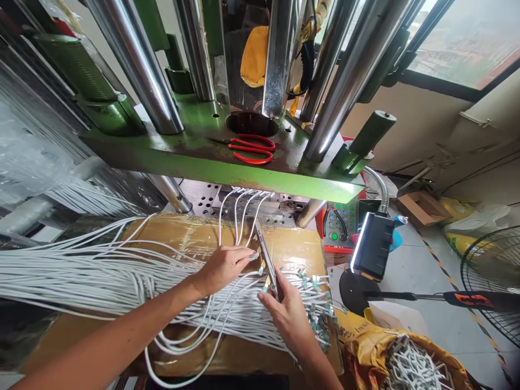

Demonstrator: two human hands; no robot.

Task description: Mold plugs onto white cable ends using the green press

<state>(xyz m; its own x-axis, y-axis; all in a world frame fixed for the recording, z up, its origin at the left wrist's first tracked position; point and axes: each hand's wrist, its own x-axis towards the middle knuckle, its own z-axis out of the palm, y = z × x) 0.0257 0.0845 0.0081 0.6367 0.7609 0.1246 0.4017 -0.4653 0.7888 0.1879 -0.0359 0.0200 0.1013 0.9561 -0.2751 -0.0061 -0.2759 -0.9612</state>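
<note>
My left hand (223, 268) pinches the teal-tipped end of a white cable beside a narrow metal bar (266, 253). The bar stands tilted over the cables, gripped near its lower end by my right hand (290, 309). Brass-coloured pieces with teal cable connectors (266, 283) sit along the bar's left side. Under both hands spreads a thick bundle of white cables (101, 276), their connector ends gathered at the right. Several other white cables (244, 216) run into a metal mould (252, 196) in the press.
Above the mould hangs the press's green plate (203, 165), with red-handled scissors (254, 149) lying on it. Brown cardboard (300, 246) covers the work surface. To the right are a button panel (335, 227), a lit lamp (371, 246), a fan (493, 281) and a yellow sack (365, 346) of white scraps.
</note>
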